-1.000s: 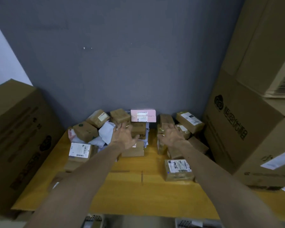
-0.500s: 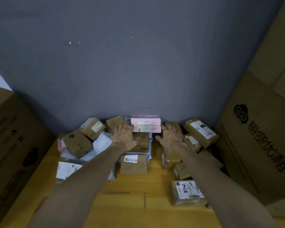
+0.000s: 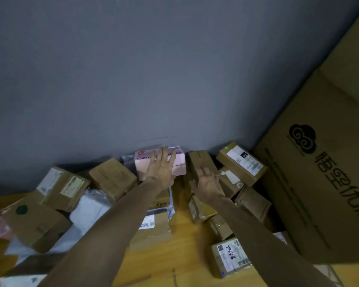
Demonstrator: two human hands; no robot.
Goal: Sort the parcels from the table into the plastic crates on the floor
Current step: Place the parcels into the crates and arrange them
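Several parcels (image 3: 113, 179) are lying heaped on the wooden table (image 3: 187, 257) against the grey wall (image 3: 153, 79), and a few are showing print. The pink box (image 3: 179, 162) at the back of the heap is showing dark lettering that begins "Con", with the rest sitting under the left hand (image 3: 161, 170). A small labelled box (image 3: 231, 257) near the table's front right is wearing a white label with black handwritten digits that are looking like 7036, though not reading surely. The tilted box (image 3: 241, 163) at the back right is carrying a white shipping label whose print is too small to read, and a sticker box (image 3: 32, 222) at the left is bearing a round dark green mark. The big carton (image 3: 319, 183) standing at the right is displaying a black cloud-shaped logo beside a row of large Chinese characters. The left hand is lying flat on the pink box with its fingers straight and close together, gripping nothing. The right hand (image 3: 208, 184) is reaching out with fingers spread and relaxed over a plain brown box (image 3: 201, 162) just right of the pink one; whether it is touching that box cannot be told. The left forearm is crossing over a barcode-labelled box (image 3: 153, 226), with a white mailer bag (image 3: 89, 210) lying just beside it.
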